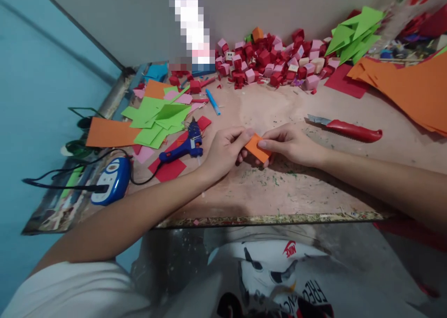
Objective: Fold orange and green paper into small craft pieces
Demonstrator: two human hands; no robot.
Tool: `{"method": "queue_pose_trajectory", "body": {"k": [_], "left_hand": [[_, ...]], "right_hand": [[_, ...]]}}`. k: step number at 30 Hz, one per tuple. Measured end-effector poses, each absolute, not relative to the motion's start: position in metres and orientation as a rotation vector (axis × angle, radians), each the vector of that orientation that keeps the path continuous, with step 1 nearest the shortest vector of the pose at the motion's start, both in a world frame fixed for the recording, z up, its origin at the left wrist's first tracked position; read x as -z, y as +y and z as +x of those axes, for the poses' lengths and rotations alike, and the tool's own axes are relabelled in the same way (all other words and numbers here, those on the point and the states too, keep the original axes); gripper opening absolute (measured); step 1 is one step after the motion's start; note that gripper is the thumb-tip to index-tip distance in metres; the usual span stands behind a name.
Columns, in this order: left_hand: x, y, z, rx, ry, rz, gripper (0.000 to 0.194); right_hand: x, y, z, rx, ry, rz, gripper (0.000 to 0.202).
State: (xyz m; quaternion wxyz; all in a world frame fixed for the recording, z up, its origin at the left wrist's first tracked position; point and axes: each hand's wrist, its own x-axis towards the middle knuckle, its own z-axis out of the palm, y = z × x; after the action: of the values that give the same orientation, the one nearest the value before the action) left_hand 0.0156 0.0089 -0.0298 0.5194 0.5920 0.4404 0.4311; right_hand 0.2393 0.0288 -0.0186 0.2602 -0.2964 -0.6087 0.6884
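Grip, left hand (225,151) and right hand (292,143): both pinching 1 orange paper piece (260,154) above counter (240,199); apparently unfinished. Seemingly done: red cubes (264,58), heaped behind. Likely pending: green sheets (150,113).

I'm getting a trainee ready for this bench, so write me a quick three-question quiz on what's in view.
1. Open question: What do the left hand and the right hand hold together?
2. True or false: The blue glue gun lies to the left of both hands.
3. Multiple choice: Which of these lies closest to the right hand?
A) the blue pen
B) the red-handled cutter
C) the blue glue gun

Key:
1. A small orange piece, apparently paper.
2. True.
3. B.
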Motion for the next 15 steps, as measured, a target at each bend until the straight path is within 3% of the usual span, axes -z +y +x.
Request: {"method": "queue_pose_trajectory", "body": {"k": [15], "left_hand": [[0.0278, 0.0095, 0.0121, -1.090, 0.968, 1.364, 0.064]], "right_hand": [[0.0188, 0.0302, 0.2430, -1.904, -1.618, -0.862, 0.045]]}}
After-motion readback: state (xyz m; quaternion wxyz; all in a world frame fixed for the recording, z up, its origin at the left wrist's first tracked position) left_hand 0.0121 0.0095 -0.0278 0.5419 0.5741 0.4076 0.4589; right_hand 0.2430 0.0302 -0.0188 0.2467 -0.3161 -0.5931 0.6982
